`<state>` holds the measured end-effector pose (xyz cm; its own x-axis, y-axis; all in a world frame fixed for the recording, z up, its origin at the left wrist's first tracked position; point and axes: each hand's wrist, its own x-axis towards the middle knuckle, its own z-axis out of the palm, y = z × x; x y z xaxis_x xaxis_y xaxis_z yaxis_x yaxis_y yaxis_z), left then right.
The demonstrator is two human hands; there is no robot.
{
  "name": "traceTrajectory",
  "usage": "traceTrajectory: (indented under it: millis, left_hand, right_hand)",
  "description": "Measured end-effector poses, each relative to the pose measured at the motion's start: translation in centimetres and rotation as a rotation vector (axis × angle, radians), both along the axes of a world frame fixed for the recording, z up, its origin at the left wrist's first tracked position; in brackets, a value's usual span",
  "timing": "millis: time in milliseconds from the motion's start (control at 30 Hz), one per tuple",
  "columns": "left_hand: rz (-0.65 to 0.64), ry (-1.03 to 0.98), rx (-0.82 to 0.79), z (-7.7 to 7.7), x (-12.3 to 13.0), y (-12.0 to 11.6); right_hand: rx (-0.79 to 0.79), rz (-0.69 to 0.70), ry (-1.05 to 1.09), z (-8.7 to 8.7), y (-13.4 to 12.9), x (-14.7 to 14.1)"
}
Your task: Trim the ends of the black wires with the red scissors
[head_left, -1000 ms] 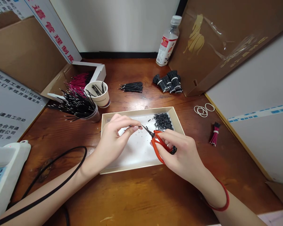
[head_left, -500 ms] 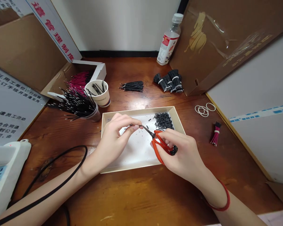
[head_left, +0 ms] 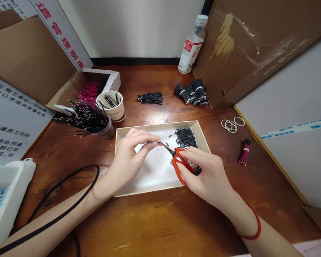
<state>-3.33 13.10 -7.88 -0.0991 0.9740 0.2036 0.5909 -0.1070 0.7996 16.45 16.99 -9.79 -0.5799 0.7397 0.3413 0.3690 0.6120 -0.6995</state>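
A thin black wire (head_left: 149, 142) is being pinched between the thumb and forefinger of the left hand (head_left: 127, 160), over a shallow cream tray (head_left: 149, 126), the other fingers curling loosely inward. The tips of the orange-handled snips (head_left: 179, 165) are pointing at the wire from just beside the pinch, and the right hand (head_left: 205, 175) is closing around the handles while also gripping a small black wire bunch (head_left: 197, 170) against them; how far the blades are parted is too small to tell. Holding the wire close to its end and keeping the blade tips square to it would likely give the cleanest cut, and working low over the tray should catch the offcuts. Short black wire pieces (head_left: 186, 137) are lying heaped in the tray's far corner. Beyond the tray, a loose black wire row (head_left: 149, 97) and banded wire bundles (head_left: 192, 93) are lying on the wooden bench (head_left: 160, 228), with rubber bands (head_left: 230, 125) and a banded red wire bundle (head_left: 245, 152) to the right. A paper cup (head_left: 113, 112) and a clear cup (head_left: 108, 131) are holding wires at left, beside a cardboard box (head_left: 61, 60), while a plastic bottle (head_left: 192, 44) is standing at the back.
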Motion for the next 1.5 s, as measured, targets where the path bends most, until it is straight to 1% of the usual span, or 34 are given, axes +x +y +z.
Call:
traceTrajectory:
  millis: [133, 267, 900, 1000, 1267, 1500]
  left_hand:
    - [-0.016, 0.000, -0.026, 0.14, 0.06, -0.01]
    - [-0.037, 0.017, -0.048, 0.30, 0.07, -0.05]
    - [-0.025, 0.010, -0.028, 0.11, 0.00, -0.14]
    - [-0.039, 0.008, -0.019, 0.04, -0.04, -0.11]
    - [-0.048, 0.004, -0.042, 0.17, 0.07, 0.04]
    - [-0.062, 0.018, -0.059, 0.40, 0.16, -0.04]
  right_hand:
    - [-0.008, -0.020, -0.006, -0.02, -0.01, -0.05]
    - [0.025, -0.046, 0.005, 0.16, -0.07, -0.14]
    - [0.022, -0.023, 0.011, 0.18, -0.11, -0.23]
    - [0.016, -0.019, 0.015, 0.21, -0.12, -0.27]
    - [-0.002, 0.003, 0.009, -0.20, -0.03, 0.04]
    - [0.017, -0.031, 0.023, 0.06, -0.06, -0.24]
